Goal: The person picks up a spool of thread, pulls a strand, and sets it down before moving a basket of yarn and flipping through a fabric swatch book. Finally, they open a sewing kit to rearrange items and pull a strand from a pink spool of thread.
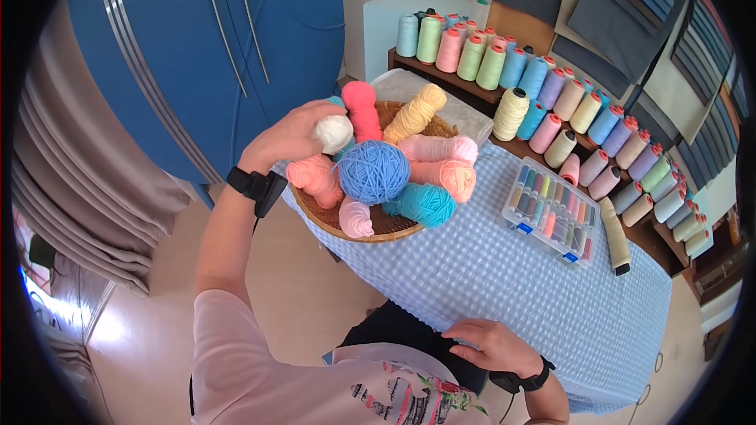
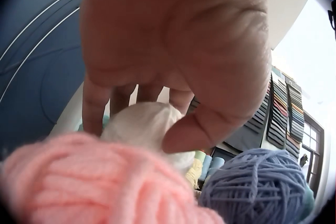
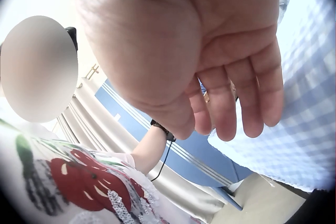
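With the left hand (image 1: 290, 138) I grip a white ball of yarn (image 1: 334, 134) at the left side of a round wicker basket (image 1: 394, 234). In the left wrist view the thumb and fingers curl round the white ball, behind a pink skein (image 2: 100, 182) and beside a blue yarn ball (image 2: 257, 187). Around it in the basket lie a coral-red skein (image 1: 361, 110), a yellow skein (image 1: 416, 112), a teal skein (image 1: 425, 205) and several pink and peach ones. My right hand (image 1: 498, 345) holds nothing, its fingers loosely extended by the table's near edge.
The basket stands on a table with a blue checked cloth (image 1: 441, 275). Farther right are a clear case of coloured spools (image 1: 551, 208) and a cream thread cone (image 1: 615, 236). Tiered shelves of thread cones (image 1: 531, 75) line the back; a blue cabinet (image 1: 165, 47) stands left.
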The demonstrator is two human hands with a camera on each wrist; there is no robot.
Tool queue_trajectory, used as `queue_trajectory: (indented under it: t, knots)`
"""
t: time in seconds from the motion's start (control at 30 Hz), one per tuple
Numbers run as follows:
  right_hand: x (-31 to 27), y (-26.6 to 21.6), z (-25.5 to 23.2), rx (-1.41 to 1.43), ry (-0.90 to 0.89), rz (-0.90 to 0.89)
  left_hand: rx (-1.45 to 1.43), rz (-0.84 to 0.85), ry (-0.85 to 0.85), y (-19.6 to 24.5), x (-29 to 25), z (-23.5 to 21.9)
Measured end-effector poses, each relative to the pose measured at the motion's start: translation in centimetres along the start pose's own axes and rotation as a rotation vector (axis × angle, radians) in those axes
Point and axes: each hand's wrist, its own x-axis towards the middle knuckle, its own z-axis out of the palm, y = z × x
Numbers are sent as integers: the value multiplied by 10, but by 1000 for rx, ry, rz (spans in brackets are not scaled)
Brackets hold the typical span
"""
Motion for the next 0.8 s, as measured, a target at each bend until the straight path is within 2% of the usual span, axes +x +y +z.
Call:
queue_trajectory:
  t: [0.03, 0.1, 0.23, 0.27, 0.3, 0.43, 0.53, 0.57, 0.6, 0.63, 0.7, 0.73, 0.8]
  knots:
    - [0, 0, 0, 4, 1, 7, 2, -4, 1, 4, -2, -2]
    - [2, 0, 1, 9, -2, 5, -87, 97, -131, 16, -4, -3]
    - [9, -3, -2, -25, 28, -37, -95, 71, -172, 28, -2, -5]
    - [16, -9, -8, -25, 31, -33, -19, 97, -195, 27, 0, -5]
    - [26, -19, -17, -82, 96, -103, 57, 124, -218, 26, 3, -5]
    - [93, -55, -57, -275, 316, -337, 95, 203, -150, 26, 25, 2]
    - [166, -68, -80, -368, 341, -426, -3, 166, -160, 42, 44, 8]
    - [188, -65, -84, -367, 344, -435, -108, 79, -209, 50, 50, 9]
    - [209, -61, -87, -506, 228, -390, -212, -7, -258, 54, 54, 9]
    - [225, -58, -87, -646, 111, -342, -202, -6, -254, 49, 58, 12]
    - [243, -54, -79, -629, 47, -303, -403, -35, -306, 23, 64, 34]
    - [250, -54, -80, -612, -25, -252, -466, -160, -382, 17, 68, 38]
    - [249, -52, -85, -550, 14, -222, -441, -154, -374, 4, 73, 43]
